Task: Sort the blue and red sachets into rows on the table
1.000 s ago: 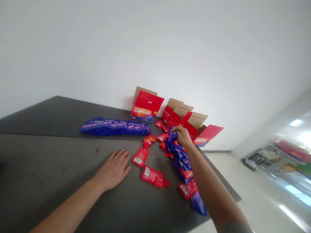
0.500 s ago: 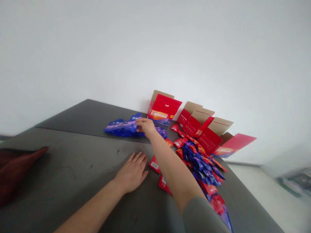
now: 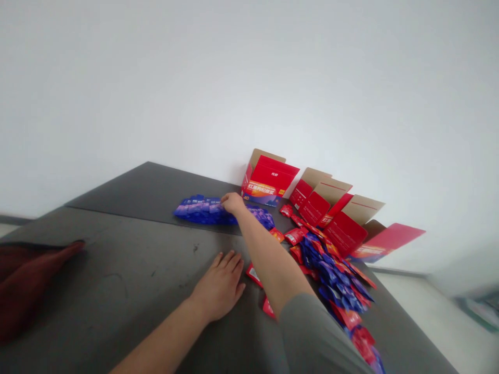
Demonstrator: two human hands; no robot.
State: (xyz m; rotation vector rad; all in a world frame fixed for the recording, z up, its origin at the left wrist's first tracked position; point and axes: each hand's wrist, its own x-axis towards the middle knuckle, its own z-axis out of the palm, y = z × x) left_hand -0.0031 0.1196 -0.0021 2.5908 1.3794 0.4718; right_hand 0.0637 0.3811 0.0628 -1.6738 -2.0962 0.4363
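Observation:
My right hand (image 3: 233, 203) reaches far across the dark table (image 3: 128, 270) and rests on a row of blue sachets (image 3: 202, 211) near the wall. Its fingers curl down onto the row; whether they grip a sachet is hidden. Flat on the table, fingers spread, lies my left hand (image 3: 221, 285), holding nothing, right beside a red sachet (image 3: 253, 274). A mixed heap of blue and red sachets (image 3: 335, 275) runs along the right side of the table under my right arm.
Several open red cartons (image 3: 268, 179) stand against the white wall at the back, and one lies flattened at the far right (image 3: 384, 241). A dark red cloth (image 3: 27, 275) lies at the table's left edge. The floor shows at lower right.
My right hand left the mixed heap with a blue sachet and swung left to the row of blue sachets, where it now presses down. The left hand stayed flat.

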